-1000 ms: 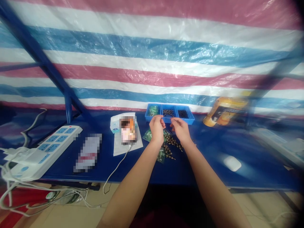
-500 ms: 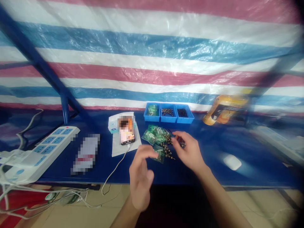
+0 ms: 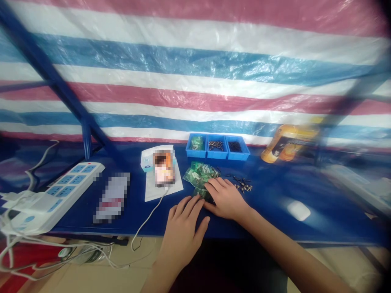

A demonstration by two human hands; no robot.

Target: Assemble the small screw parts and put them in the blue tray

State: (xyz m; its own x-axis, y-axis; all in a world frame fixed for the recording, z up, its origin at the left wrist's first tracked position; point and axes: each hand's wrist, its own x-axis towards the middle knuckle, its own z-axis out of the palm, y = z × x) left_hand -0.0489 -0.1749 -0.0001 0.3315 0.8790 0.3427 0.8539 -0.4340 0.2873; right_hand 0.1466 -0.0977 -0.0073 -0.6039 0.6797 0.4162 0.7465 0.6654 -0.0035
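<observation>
My left hand (image 3: 186, 228) is palm down at the table's front edge, fingers apart and holding nothing; its fingertips reach the near side of the green bags. My right hand (image 3: 227, 197) lies flat with fingers stretched over the loose pieces beside the bags, hiding what is under it. Small green plastic bags (image 3: 197, 173) with pale strips lie in a heap just beyond both hands. To the right of my right hand are scattered small dark screws with brassy ends (image 3: 244, 185).
Behind the heap stand three joined blue bins (image 3: 217, 154), holding green bags, brassy pieces and dark pieces. A phone (image 3: 164, 169) leans on a white box at left, its cable trailing forward. Further left is a power strip (image 3: 71, 187). A yellow bottle (image 3: 284, 142) and a white mouse-like object (image 3: 299, 210) are at right.
My left hand has turned from a raised, curled pose to palm down. My right hand has moved left and flattened over the loose pieces, uncovering the scattered screws at right.
</observation>
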